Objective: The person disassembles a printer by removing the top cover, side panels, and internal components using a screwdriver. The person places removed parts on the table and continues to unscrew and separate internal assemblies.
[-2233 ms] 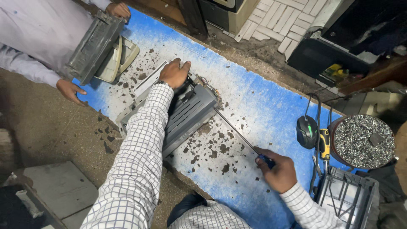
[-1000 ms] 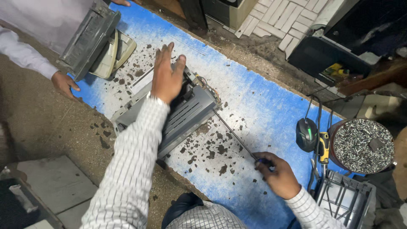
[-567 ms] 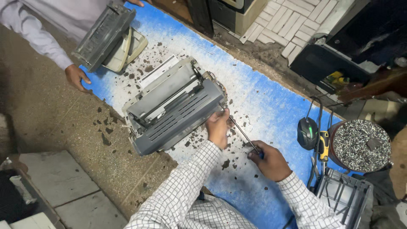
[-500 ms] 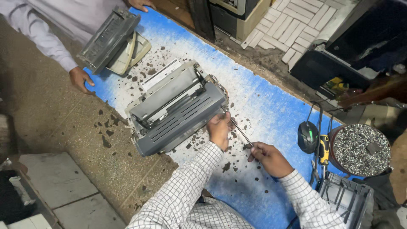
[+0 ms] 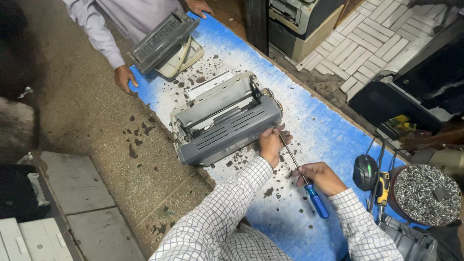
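Note:
A grey printer body (image 5: 224,124) with its cover off lies on a blue mat (image 5: 333,125). My left hand (image 5: 270,144) rests against the printer's near right corner, fingers curled on its edge. My right hand (image 5: 320,176) grips a long screwdriver with a blue handle (image 5: 316,199). Its thin shaft (image 5: 290,151) runs up to the printer's right end, just beside my left hand.
Another person's two hands (image 5: 124,77) hold a grey printer part (image 5: 162,42) at the mat's far left. A black mouse (image 5: 365,171), a yellow tool (image 5: 383,186) and a round bowl of screws (image 5: 425,194) sit to the right. Dark debris is scattered over the mat.
My left hand came off the top of the printer and went to its near right corner. My right hand brought the screwdriver tip up to the printer's right end.

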